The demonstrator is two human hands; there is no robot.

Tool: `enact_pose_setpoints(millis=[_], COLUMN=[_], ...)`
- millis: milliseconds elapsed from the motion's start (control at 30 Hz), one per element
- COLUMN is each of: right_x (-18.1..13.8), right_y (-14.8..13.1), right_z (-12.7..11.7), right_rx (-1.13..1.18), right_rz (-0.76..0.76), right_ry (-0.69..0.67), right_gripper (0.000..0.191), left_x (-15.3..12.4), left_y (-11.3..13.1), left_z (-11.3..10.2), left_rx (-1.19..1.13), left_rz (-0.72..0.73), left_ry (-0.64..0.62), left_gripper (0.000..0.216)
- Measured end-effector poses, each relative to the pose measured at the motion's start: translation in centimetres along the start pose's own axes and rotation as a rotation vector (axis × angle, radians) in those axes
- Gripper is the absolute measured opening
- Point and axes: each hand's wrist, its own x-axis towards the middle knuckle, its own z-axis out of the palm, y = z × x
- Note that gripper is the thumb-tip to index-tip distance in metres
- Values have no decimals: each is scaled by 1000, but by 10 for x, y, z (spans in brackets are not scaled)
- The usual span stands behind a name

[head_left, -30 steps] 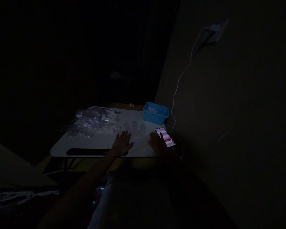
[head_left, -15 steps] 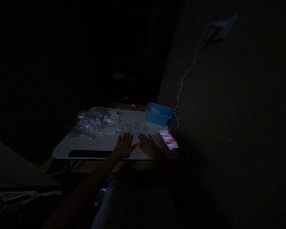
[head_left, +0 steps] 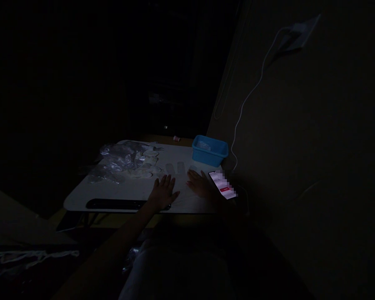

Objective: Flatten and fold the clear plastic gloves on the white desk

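Observation:
Palm down near the front of the white table point(head_left: 112, 192), my left hand point(head_left: 163, 192) has its fingers spread and holds nothing. My right hand point(head_left: 199, 183) lies farther right, fingers stretched out, between my left hand and a lit phone point(head_left: 221, 183). Just beyond my fingertips are several pale, flat, translucent pieces, among them a middle one point(head_left: 181, 167) and a left one point(head_left: 170, 168). My right fingers partly cover the right-hand piece. Left of these sit several whitish round items point(head_left: 150, 160), too dim to name, beside crumpled clear plastic bags point(head_left: 120, 156).
A blue plastic basket point(head_left: 210, 157) with something clear inside stands at the table's back right. A white cable point(head_left: 242, 106) runs down the right wall from a socket point(head_left: 300, 33). A black slot strip point(head_left: 115, 204) lines the front edge. A small pinkish cup-like item point(head_left: 176, 138) lies behind the table.
My right hand has shifted right, away from my left hand and closer to the phone. The left hand stays nearly in place. The view has moved slightly.

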Motion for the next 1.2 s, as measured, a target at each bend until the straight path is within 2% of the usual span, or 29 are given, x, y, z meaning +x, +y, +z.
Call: enact_pose_setpoints(millis=[133, 400, 500, 567, 700, 767, 900, 1200], right_x=[8, 27, 31, 31, 30, 31, 39, 65], right_y=[-4, 22, 25, 19, -4, -15, -19, 2], right_z=[5, 11, 9, 7, 6, 8, 15, 15], right_rx=[30, -6, -27, -15, 49, 65, 62, 0], right_rz=[-32, 144, 203, 162, -88, -151, -124, 7], right_ry=[-36, -37, 0, 26, 29, 8, -34, -25], right_gripper=[48, 46, 47, 48, 48, 48, 49, 47], left_x=[-1, -2, -2, -2, -2, -2, -2, -2], left_y=[1, 2, 1, 2, 2, 2, 2, 1], left_z=[-2, -7, -7, -6, -6, -6, -5, 2], left_rx=[17, 18, 16, 18, 3, -6, -18, -20], left_rz=[-6, 6, 4, 3, 6, 11, 13, 12], left_ry=[-12, -27, -23, -18, -20, -17, -14, 17], left_gripper=[63, 63, 63, 63, 63, 62, 63, 63])
